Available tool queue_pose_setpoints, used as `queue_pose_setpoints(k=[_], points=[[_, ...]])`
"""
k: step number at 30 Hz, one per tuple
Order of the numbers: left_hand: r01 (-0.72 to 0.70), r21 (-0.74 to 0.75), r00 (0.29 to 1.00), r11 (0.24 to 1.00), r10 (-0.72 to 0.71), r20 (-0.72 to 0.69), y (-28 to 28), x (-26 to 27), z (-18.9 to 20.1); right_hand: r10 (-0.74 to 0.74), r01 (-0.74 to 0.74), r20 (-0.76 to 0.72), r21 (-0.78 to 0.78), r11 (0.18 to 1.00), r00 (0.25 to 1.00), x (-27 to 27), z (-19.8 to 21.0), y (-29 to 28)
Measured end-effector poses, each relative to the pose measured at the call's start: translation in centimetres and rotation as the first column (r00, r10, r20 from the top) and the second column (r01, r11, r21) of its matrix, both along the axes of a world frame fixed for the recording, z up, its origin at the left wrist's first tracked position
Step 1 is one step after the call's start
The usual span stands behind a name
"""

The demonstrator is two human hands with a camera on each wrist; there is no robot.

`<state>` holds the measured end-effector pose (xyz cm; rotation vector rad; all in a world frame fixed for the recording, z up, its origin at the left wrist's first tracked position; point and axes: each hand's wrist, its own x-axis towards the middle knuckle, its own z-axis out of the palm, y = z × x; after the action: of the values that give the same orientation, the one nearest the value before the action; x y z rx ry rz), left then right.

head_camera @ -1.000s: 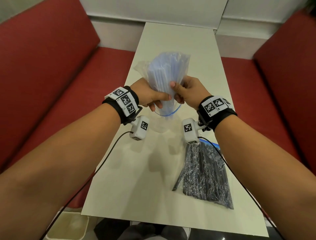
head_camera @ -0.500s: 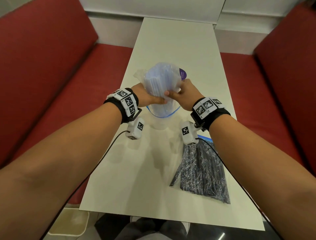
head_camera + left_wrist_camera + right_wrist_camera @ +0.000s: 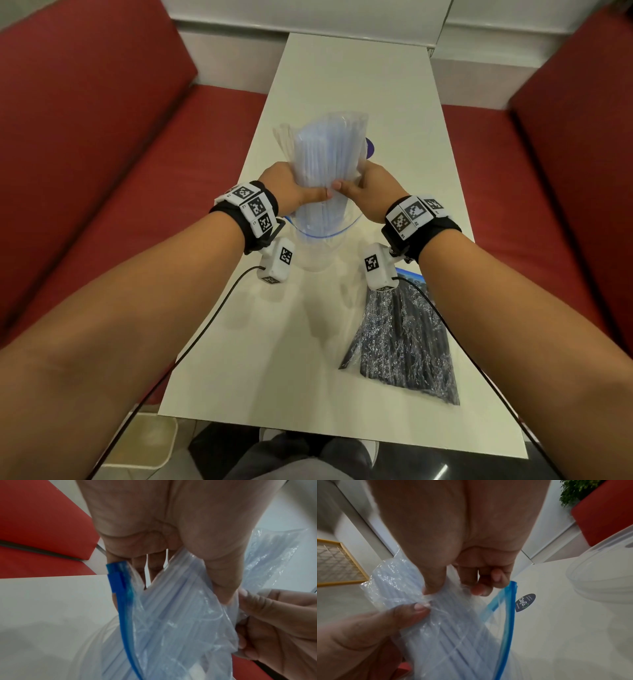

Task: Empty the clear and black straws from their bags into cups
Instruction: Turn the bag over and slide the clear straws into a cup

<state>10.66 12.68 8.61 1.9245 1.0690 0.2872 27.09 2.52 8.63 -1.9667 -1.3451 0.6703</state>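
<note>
Beneath our fingers runs the long white counter (image 3: 342, 359), red bench seats (image 3: 102, 171) on both sides. Nearer us than the right fingers, the bag of black straws (image 3: 400, 342) lies flat on the counter. Between both sets of fingers we hold the bag of clear straws (image 3: 329, 161) upright, its blue zip edge (image 3: 124, 608) turned down. Our left hand (image 3: 287, 188) and right hand (image 3: 370, 188) each clamp thumb and curled fingers onto the bag's middle, thumbs nearly touching. Directly under the fingers stands a clear cup (image 3: 313, 253); the bag's open mouth seems to reach into it, though the plastic blurs together there. Beyond the right fingers, a small dark sticker (image 3: 524, 602) sits on the counter.
</note>
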Motion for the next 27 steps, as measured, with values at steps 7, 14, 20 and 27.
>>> queue_pose_setpoints(k=[7,14,20,27], points=[[-0.074,-0.007,0.984,0.997,0.074,0.159,0.0,-0.8,0.7,-0.05,0.037,0.197,0.065,0.997,0.979,-0.9,2.9,-0.6],[-0.043,0.0,0.978,0.999,0.042,0.203,-0.7,-2.0,2.5,-0.018,-0.002,0.124,0.159,0.987,0.992,-1.9,4.5,-1.5],[-0.074,0.04,0.992,0.996,0.07,0.101,-1.5,-1.8,0.1,-0.015,0.011,0.06,0.068,0.998,0.998,-2.2,0.8,-1.4],[-0.084,0.077,0.991,0.994,0.075,0.113,-1.1,-0.2,1.1,-0.077,0.074,0.022,0.119,0.99,0.997,-1.1,0.0,-1.0]])
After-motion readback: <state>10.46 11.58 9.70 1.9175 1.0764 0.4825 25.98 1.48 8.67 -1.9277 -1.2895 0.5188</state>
